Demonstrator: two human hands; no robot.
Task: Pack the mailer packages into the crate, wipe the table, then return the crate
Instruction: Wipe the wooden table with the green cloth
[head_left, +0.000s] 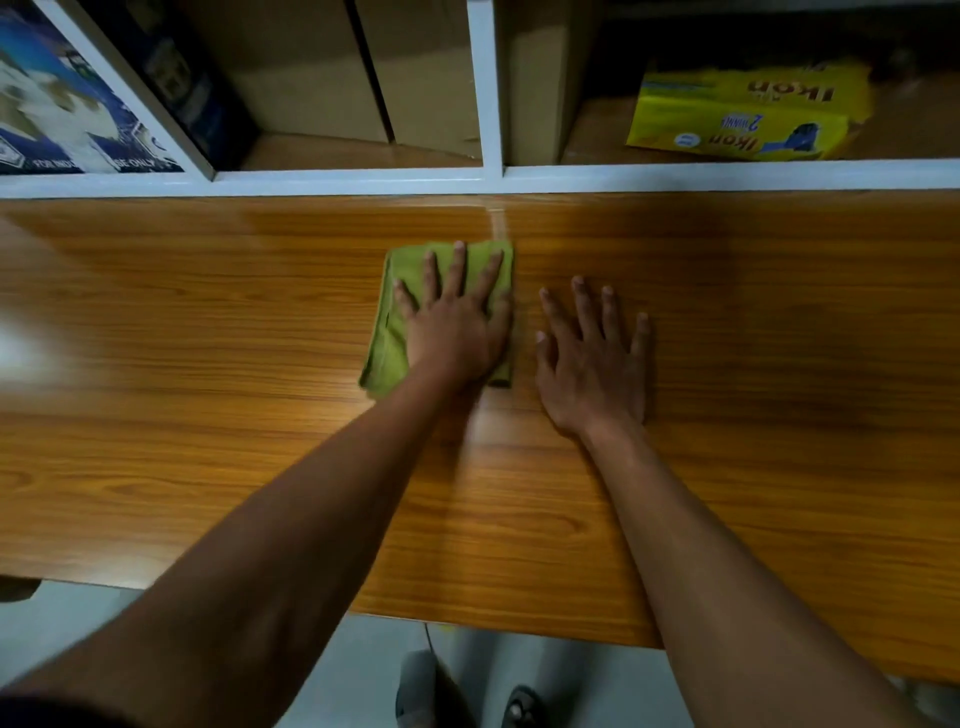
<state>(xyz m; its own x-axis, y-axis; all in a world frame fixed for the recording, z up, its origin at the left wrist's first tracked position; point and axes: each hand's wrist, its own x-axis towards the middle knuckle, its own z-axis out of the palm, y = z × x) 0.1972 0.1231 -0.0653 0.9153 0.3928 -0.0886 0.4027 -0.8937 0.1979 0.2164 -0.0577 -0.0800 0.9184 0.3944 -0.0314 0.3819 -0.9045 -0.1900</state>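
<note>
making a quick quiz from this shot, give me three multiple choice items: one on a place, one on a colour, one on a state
1. Where does the yellow package lie?
A. on the table
B. in the right shelf compartment
C. on the floor

2. What colour is the cloth?
A. green
B. white
C. red

3. How is the right hand?
A. gripping the cloth
B. in a fist
C. flat on the table, fingers spread

Key: 1 B, it sits behind the white shelf frame at upper right. 2 A, green shows around the left hand. 3 C, it holds nothing.

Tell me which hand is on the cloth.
The left hand presses flat on the folded green cloth. The right hand lies spread on the bare wooden table beside it, apart from the cloth.
</note>
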